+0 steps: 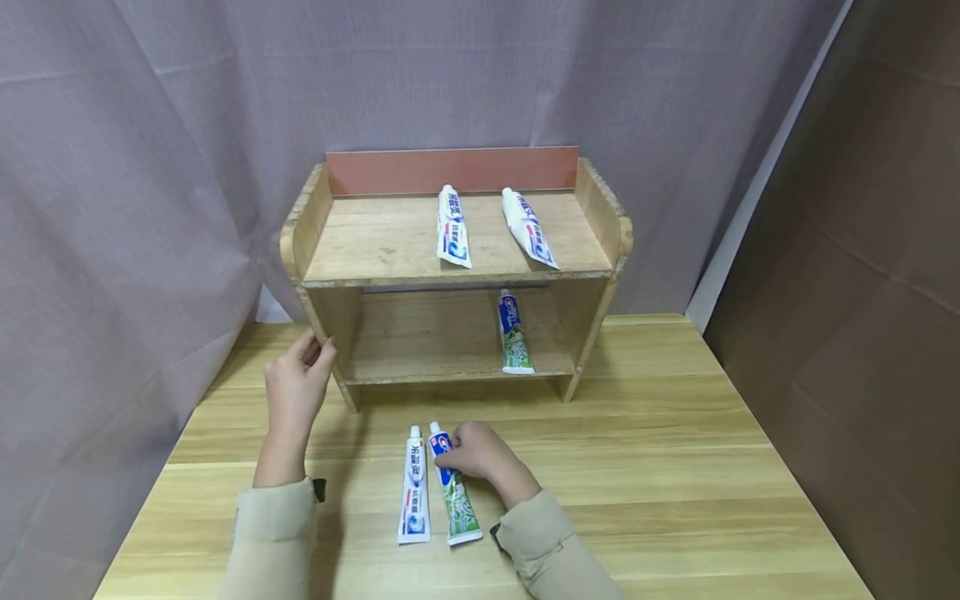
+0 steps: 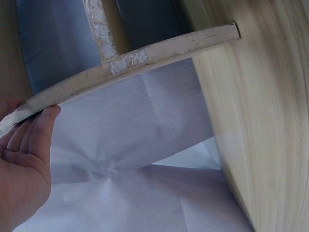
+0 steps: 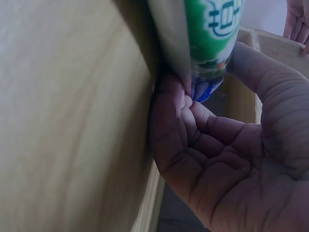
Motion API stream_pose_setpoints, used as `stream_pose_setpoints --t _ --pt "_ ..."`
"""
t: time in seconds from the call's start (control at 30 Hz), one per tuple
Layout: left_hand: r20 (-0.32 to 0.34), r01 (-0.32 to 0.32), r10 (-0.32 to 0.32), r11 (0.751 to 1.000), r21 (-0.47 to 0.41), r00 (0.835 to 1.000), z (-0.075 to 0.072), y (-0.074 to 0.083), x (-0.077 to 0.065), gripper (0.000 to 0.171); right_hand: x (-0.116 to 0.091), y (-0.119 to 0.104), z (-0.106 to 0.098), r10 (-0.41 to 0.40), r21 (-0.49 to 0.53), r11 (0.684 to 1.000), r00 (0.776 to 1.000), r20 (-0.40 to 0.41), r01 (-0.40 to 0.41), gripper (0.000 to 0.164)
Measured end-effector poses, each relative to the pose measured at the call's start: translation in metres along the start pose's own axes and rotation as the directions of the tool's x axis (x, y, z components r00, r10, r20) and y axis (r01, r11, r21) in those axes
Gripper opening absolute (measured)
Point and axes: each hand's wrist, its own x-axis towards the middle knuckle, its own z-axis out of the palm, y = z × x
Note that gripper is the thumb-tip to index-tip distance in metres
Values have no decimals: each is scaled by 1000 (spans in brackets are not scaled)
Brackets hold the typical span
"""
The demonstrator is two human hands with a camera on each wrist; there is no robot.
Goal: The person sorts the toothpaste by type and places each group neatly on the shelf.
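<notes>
My left hand [image 1: 294,385] pinches the front edge of the left side panel of a small two-tier wooden shelf [image 1: 382,280]. In the left wrist view its fingers [image 2: 41,130] lie against one face of that panel, with the thumb on the other side. On the table in front of the shelf, my right hand [image 1: 483,454] grips a green and blue toothpaste tube [image 1: 459,504] near its cap half. The right wrist view shows the thumb and curled fingers around this tube [image 3: 212,38]. A white toothpaste tube [image 1: 414,492] lies just left of it, cap toward the shelf.
Two white toothpaste tubes, one in the middle [image 1: 453,229] and one to the right [image 1: 528,229], lie on the top tier. Another green and blue tube [image 1: 515,333] lies at the right of the lower tier. Grey cloth [image 1: 450,75] hangs behind the wooden table [image 1: 675,483].
</notes>
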Motion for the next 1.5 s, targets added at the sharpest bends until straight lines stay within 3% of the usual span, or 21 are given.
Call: stream_pose_setpoints --t 0.33,1.5 --pt "0 -1 1 1000 6 1000 -1 0 0 25 3 7 -1 -13 39 999 1000 10 12 44" --pt "-4 -15 15 1000 -1 1000 0 0 0 25 1 7 0 -18 12 1000 1000 1 18 45"
